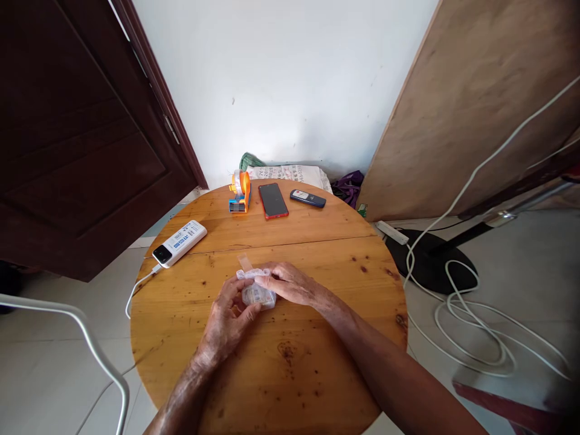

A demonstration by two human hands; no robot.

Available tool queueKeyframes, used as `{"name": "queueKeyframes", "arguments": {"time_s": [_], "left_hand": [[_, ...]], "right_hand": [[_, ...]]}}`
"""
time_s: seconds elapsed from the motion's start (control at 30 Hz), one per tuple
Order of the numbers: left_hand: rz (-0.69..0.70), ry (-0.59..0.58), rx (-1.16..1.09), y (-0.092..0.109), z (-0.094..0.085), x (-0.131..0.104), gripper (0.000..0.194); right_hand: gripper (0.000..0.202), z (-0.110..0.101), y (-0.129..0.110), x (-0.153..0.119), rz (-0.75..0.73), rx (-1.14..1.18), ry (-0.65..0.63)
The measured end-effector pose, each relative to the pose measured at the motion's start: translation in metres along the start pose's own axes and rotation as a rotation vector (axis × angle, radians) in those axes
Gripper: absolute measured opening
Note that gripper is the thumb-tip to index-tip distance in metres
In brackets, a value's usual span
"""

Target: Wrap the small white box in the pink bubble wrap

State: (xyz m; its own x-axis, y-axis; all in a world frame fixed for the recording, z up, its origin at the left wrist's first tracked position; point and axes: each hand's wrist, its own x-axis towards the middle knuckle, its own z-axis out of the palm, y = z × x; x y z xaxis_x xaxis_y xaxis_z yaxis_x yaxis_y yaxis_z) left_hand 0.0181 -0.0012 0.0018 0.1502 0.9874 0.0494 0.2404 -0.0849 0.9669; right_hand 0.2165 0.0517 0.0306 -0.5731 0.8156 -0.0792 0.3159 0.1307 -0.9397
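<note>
Near the middle of the round wooden table [290, 356] lies a small clear plastic package [259, 296], with something pale inside that I cannot make out. My left hand [231, 314] grips its left side, thumb along the near edge and fingers curled behind. From the right, my right hand [287, 283] presses its thumb on the package's upper part, the fingers bent around the far side. A short strip of clear tape [244, 261] sticks up from the far edge, just beyond my fingers.
Toward the back stand an orange and blue tape dispenser [240, 193], a red-edged phone [273, 200] and a dark remote control [307, 198]. At the left lies a white power bank [180, 243] with its cable. A coiled white cable [475, 326] covers floor at the right.
</note>
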Motion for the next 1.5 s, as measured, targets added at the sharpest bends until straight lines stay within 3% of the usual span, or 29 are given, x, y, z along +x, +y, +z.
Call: {"name": "queueKeyframes", "arguments": {"time_s": [0.23,0.37,0.53,0.73,1.0,1.17,1.27,1.5], "left_hand": [[-0.100,0.034,-0.230,0.004,0.002,0.003,0.078],[-0.132,0.030,-0.226,0.004,0.001,0.004,0.085],[-0.120,0.062,-0.139,0.004,-0.001,0.005,0.081],[-0.103,0.062,-0.017,0.006,-0.002,0.005,0.063],[-0.117,0.019,-0.192,-0.003,0.000,0.005,0.067],[-0.131,-0.018,-0.317,-0.003,0.002,0.006,0.070],[-0.144,0.009,-0.310,-0.003,0.000,0.007,0.072],[-0.144,0.036,-0.237,-0.007,-0.004,0.009,0.069]], "right_hand": [[0.031,-0.004,-0.008,0.000,0.039,-0.116,-0.079],[0.030,-0.006,-0.010,0.001,0.066,-0.139,-0.134],[0.031,-0.007,-0.009,-0.001,0.093,-0.134,-0.144],[0.026,-0.005,-0.002,0.000,0.070,-0.182,-0.011],[0.017,-0.010,-0.007,-0.003,0.006,-0.258,0.003],[0.027,-0.014,-0.019,-0.010,0.021,-0.230,-0.120],[0.036,-0.008,-0.021,-0.011,-0.002,-0.282,-0.080],[0.027,0.005,-0.016,-0.009,0.030,-0.226,-0.055]]}}
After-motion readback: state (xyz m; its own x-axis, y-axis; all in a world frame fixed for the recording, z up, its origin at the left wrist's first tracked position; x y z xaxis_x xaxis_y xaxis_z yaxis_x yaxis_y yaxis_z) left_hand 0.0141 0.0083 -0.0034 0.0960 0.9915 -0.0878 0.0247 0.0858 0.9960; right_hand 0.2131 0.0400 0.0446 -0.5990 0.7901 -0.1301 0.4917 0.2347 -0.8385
